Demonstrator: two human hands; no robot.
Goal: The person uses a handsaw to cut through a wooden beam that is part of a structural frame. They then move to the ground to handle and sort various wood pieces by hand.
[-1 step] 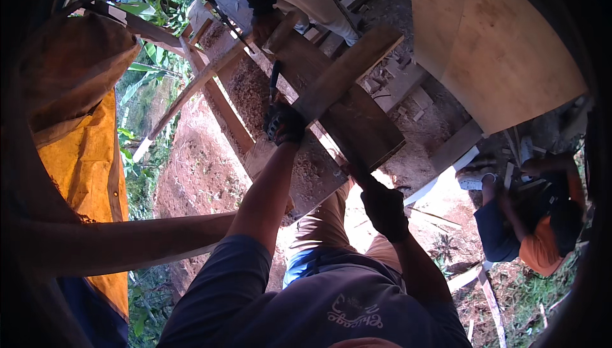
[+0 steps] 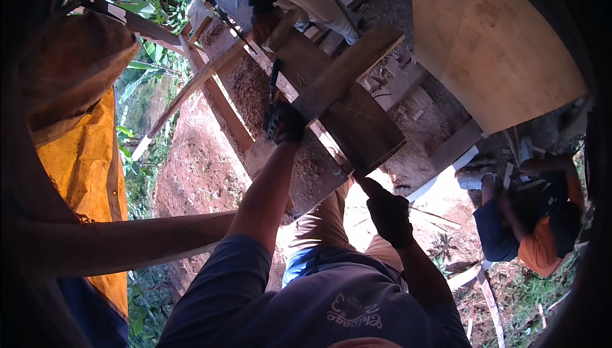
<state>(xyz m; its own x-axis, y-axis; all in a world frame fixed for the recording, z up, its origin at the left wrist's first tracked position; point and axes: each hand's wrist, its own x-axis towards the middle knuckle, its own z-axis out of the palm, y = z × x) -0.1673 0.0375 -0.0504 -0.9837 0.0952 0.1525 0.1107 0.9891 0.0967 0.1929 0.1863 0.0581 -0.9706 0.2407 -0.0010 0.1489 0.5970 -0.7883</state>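
Note:
My left hand (image 2: pixel 284 123), in a dark glove, is closed around a dark-handled tool (image 2: pixel 274 77) that points away from me over a sawdust-covered board (image 2: pixel 306 169). A pale wooden plank (image 2: pixel 347 67) lies slanted across the boards just right of that hand. My right hand (image 2: pixel 389 213), also gloved, grips the near corner of a darker wooden board (image 2: pixel 363 128). At the top, another person's hand (image 2: pixel 264 26) rests on the far end of the planks.
A large plywood sheet (image 2: pixel 497 42) fills the upper right. A person in an orange shirt (image 2: pixel 542 227) crouches at lower right. Yellow cloth (image 2: pixel 83 157) and a wooden pole (image 2: pixel 127 239) stand at left, over red soil (image 2: pixel 191 169) and green plants.

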